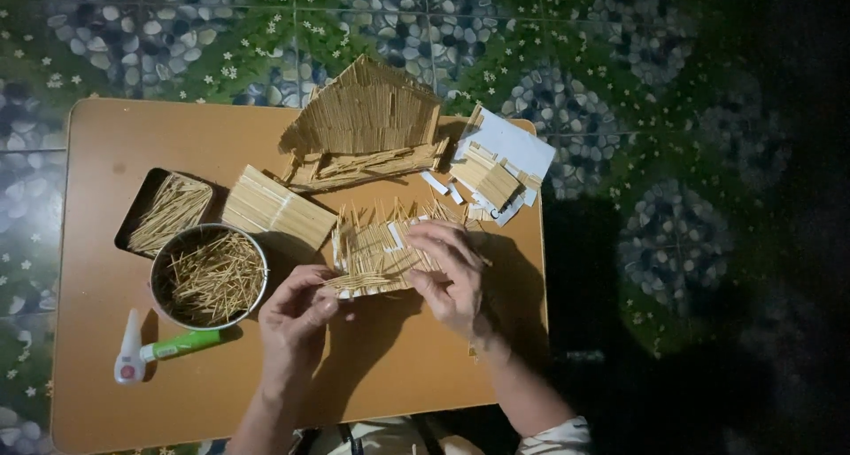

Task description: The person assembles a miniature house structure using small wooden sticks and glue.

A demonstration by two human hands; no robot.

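Both hands steadied a toothpick panel [382, 256] on the table [115, 393] (loose sticks nearby): left hand [297, 318] apparently pinching its edge, right hand [452, 273] spread flat.

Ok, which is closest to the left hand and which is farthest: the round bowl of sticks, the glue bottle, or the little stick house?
From the left hand, in the head view:
1. Round bowl of sticks, just to its left.
2. Glue bottle, farther left, near the table's front edge.
3. Stick house, at the table's far side.
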